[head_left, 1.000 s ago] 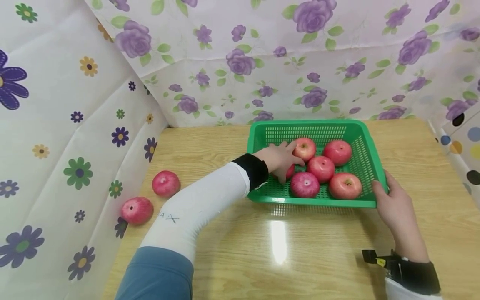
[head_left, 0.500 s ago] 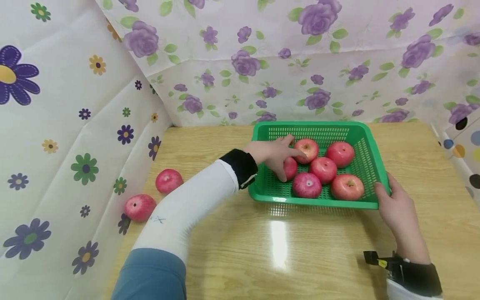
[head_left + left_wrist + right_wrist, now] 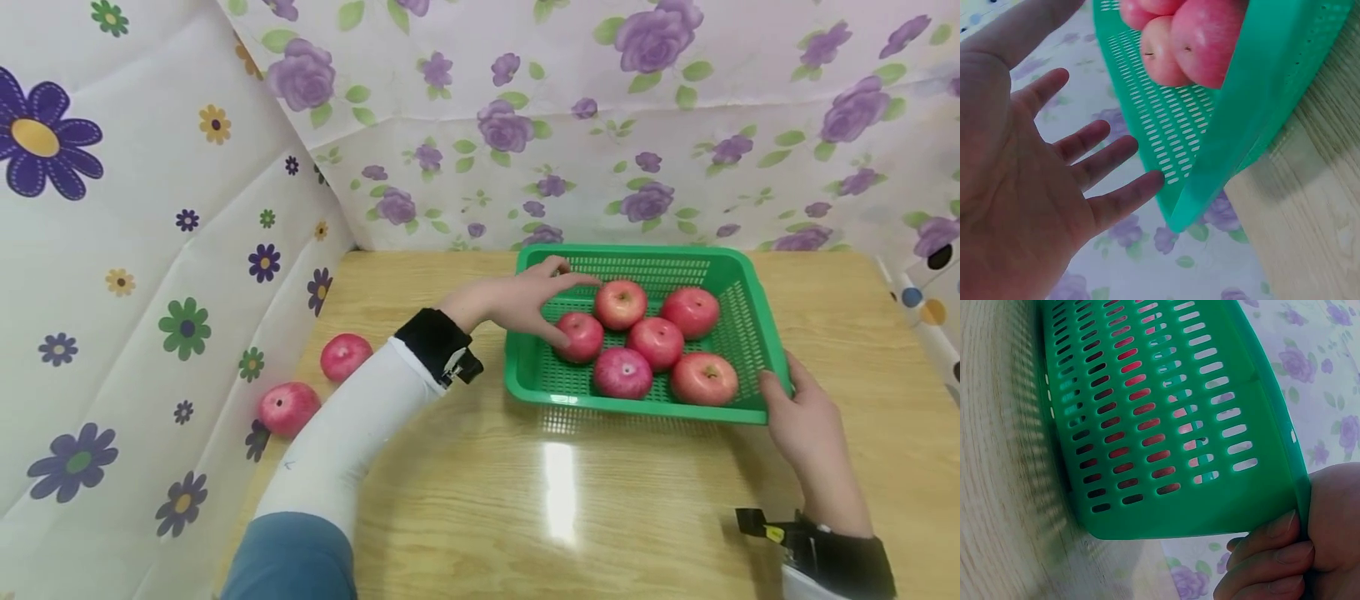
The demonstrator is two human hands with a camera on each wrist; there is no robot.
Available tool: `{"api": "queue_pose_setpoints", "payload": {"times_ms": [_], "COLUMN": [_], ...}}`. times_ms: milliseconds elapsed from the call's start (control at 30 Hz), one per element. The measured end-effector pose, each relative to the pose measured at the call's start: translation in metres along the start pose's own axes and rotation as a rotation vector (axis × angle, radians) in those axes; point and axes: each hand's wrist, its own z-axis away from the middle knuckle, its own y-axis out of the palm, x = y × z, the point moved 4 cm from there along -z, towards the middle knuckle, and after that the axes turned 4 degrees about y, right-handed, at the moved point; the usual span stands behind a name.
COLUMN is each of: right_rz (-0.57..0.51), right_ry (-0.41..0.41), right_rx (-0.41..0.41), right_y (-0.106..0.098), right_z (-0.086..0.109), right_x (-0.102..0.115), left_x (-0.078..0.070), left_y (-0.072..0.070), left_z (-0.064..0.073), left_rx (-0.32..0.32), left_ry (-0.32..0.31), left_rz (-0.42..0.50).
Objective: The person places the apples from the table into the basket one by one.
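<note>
A green plastic basket (image 3: pixel 637 403) with slotted walls stands toward the back of the table, several red apples inside. My right hand (image 3: pixel 810 421) grips its front right corner; in the right wrist view the fingers (image 3: pixel 1272 553) curl under the rim. My left hand (image 3: pixel 517 302) is over the basket's left side, fingers spread and holding nothing. Its thumb overlaps the leftmost apple (image 3: pixel 583 338) in the head view. Seen from the left wrist, the palm (image 3: pixel 1016 187) faces the basket's rim (image 3: pixel 1235 125), with the apples (image 3: pixel 1207 44) beyond.
Two more apples, one nearer (image 3: pixel 288 409) and one farther (image 3: pixel 346 357), lie on the wooden table (image 3: pixel 480 500) at the left, beside the left forearm. Flower-patterned sheets (image 3: pixel 420 167) hang behind and along the left side.
My left hand has drawn back leftward and spread off the leftmost apple, which now shows more fully in the basket. The right hand keeps its grip on the corner. The view has shifted slightly.
</note>
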Motion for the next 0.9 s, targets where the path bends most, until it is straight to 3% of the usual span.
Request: {"api": "queue_pose_setpoints", "payload": {"times_ms": [233,467,767,900], "right_rz": [0.015,0.015,-0.02,-0.024], "right_ry": [-0.018,-0.008,0.021,0.03], "right_rx": [-0.015,-0.015,0.007,0.016], "right_y": [-0.001,-0.001,0.001,0.001], "right_z": [0.001,0.002,0.003,0.003], "right_x": [-0.002,-0.003,0.002,0.003], "left_x": [0.002,0.013,0.034,0.041], "left_y": [0.001,0.011,0.029,0.041], "left_z": [0.026,0.046,0.078,0.091], "left_rx": [-0.128,-0.249,-0.372,-0.42], "left_ry": [0.046,0.047,-0.048,-0.06], "left_rz": [0.035,0.042,0.011,0.046]}}
